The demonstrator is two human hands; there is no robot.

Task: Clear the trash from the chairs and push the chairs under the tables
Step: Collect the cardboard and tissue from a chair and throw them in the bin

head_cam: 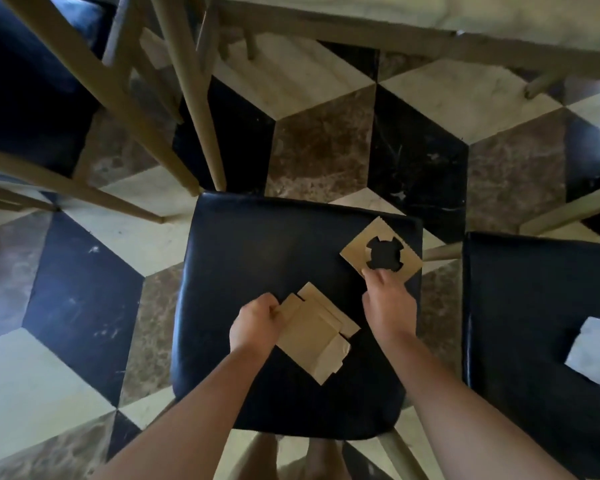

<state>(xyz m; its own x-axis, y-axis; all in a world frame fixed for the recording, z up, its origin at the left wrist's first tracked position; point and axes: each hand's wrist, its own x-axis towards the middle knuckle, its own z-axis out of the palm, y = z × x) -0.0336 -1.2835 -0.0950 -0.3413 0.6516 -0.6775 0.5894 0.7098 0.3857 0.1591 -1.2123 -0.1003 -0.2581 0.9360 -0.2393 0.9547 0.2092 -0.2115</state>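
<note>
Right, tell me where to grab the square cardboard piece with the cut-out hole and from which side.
Take the square cardboard piece by its near corner, coming from the person's side, where the right hand already touches it. It lies flat on the black chair seat, so pinching probably works best with a finger hooked through the hole or after sliding that corner up.

I see a seat (257, 271) of black, smooth, glossy leather-like upholstery in mid-frame. On it lie two pieces of matt brown cardboard: a flattened box (317, 336) and a cut-out square (381, 251). The floor (326, 140) looks like polished marble tile. Chair legs (194, 98) at upper left appear painted wood, matt beige.
</note>
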